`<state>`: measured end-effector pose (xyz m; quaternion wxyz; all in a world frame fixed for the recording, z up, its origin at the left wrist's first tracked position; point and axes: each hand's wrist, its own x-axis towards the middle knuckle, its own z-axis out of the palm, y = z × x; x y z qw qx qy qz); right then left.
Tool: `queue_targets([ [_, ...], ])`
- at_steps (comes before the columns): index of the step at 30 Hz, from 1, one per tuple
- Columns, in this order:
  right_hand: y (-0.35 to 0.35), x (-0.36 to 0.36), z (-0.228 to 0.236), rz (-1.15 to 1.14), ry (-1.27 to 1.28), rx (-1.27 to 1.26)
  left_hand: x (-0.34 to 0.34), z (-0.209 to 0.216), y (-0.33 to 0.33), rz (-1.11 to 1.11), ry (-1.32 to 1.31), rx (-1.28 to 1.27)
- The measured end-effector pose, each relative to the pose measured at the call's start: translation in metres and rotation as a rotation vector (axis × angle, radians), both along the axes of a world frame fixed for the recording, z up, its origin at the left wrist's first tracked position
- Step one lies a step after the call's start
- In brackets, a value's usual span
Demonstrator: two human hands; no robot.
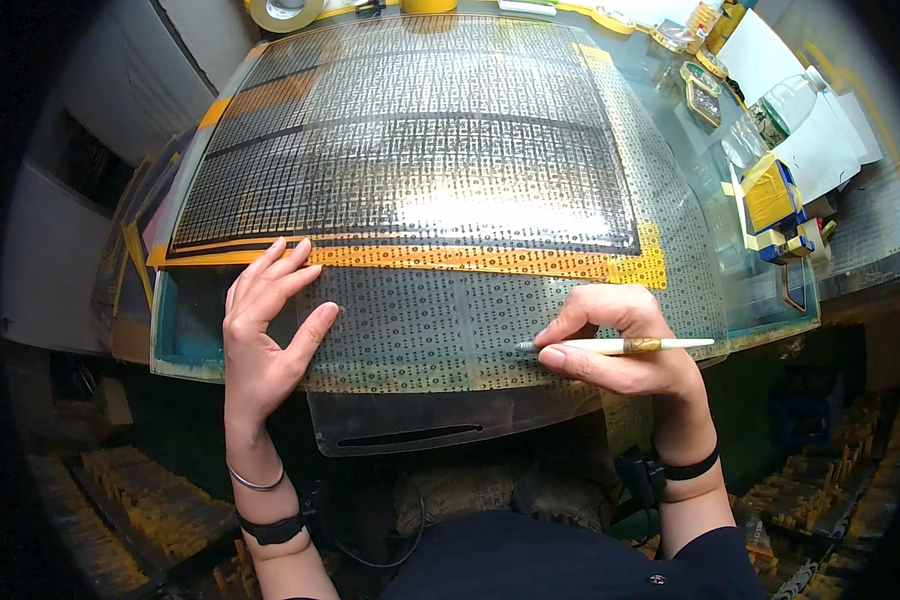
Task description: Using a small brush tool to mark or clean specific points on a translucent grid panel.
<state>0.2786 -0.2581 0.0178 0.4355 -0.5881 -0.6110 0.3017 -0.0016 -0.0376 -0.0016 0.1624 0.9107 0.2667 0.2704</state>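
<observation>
A large clear film sheet (440, 160) printed with rows of small dark marks lies over a glass light table (180, 340); orange tape (470, 258) runs across it. My left hand (265, 330) rests flat on the lower left part of the sheet, fingers spread. My right hand (620, 345) grips a slim white pen-like tool (620, 345) with a brass band, held sideways, its metal tip pointing left and touching the sheet near the lower middle. A clear plastic flap (410, 425) with a long slot overhangs the table's front edge.
A tape roll (282, 12) lies at the back left. To the right stand a yellow and blue tape dispenser (775, 205), a clear plastic bottle (790, 100), small tins (703, 92) and white paper (830, 140). Stacked racks sit below on both sides.
</observation>
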Motion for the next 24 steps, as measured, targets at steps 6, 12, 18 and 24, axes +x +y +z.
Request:
queue_targets([
  [6, 0.0017, -0.0090, -0.0023, -0.327, 0.224, -0.083, 0.0007, 0.0003, -0.0005, 0.003, 0.004, -0.002],
  [12, 0.0031, -0.0078, -0.0045, -0.279, 0.102, -0.048, 0.0005, 0.0008, 0.0000, 0.002, 0.008, -0.001],
  [18, 0.0005, 0.0001, -0.0013, -0.013, 0.010, 0.010, 0.0001, 0.0006, -0.0006, 0.006, 0.009, -0.006],
  [24, -0.0007, -0.0075, -0.0024, -0.318, 0.263, -0.087, 0.0014, 0.0015, -0.0014, 0.008, 0.009, -0.012],
])
